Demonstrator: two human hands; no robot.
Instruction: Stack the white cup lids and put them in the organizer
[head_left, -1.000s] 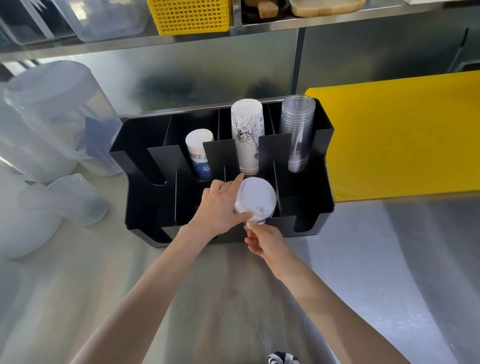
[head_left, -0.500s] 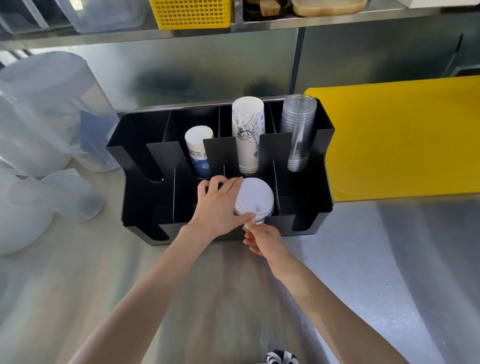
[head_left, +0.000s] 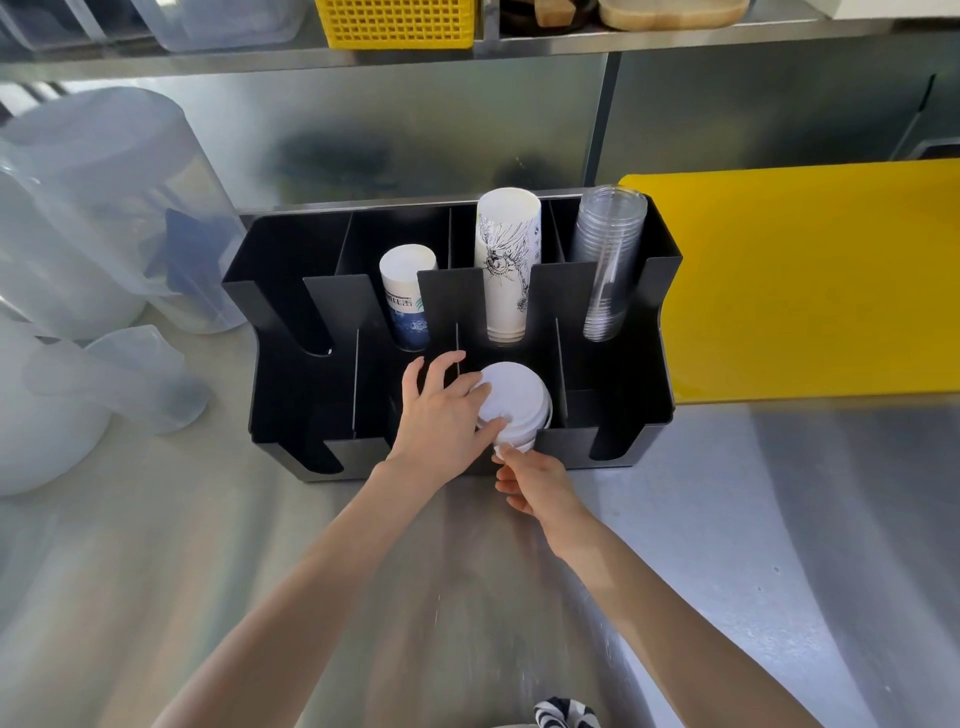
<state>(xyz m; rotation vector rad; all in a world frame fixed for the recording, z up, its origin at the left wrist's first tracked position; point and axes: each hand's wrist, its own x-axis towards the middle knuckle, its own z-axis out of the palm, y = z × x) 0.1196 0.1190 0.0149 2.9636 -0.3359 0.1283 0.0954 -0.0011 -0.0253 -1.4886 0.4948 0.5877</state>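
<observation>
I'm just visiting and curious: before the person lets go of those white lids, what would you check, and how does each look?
1. Stack of white plastic cup lids sits inside the black plastic organizer, third front slot from the left: ok.
2. Left hand steadies the stack's side: ok.
3. Right hand supports its front edge: ok.
4. Stack resting on slot floor: cannot tell.
5. Lids aligned: cannot tell.

The organizer (head_left: 618, 415) stands on the bench (head_left: 727, 545) against its back edge. Its rear row holds, left to right, a short cup stack (head_left: 408, 296), a tall cup stack (head_left: 508, 265) and a stack of plastic cups (head_left: 608, 260). The lid stack (head_left: 514, 405) sits in the front compartment before the tall stack. A cutting board (head_left: 810, 280) lies right of the organizer, jugs (head_left: 104, 218) left.
</observation>
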